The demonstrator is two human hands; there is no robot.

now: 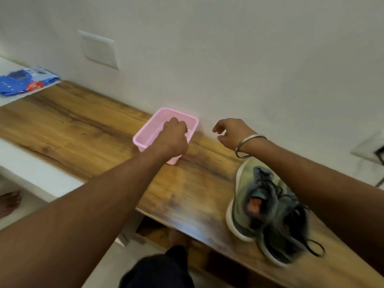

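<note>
1. The pink basket [152, 129] stands on the wooden bench [83, 125], with its far corner against or just beside the wall [228, 69]. Set that far back, it likely keeps the front of the board free.
2. The left hand [174, 136] lies over the basket with its fingers curled down inside. The back of the hand hides them, so I cannot tell whether they clamp the rim, hold something, or hold nothing.
3. The right hand [232, 132] hovers just right of the basket, close to the wall. Its fingers are loosely curled and apart, gripping nothing, and it seems ready to steady that side.
4. A pair of shoes [266, 208] lies near the bench's front edge, well apart from the basket.
5. The wall closes off the far side. Bare board lies left of the basket and between basket and shoes, so sliding leftward or forward looks easiest.
</note>
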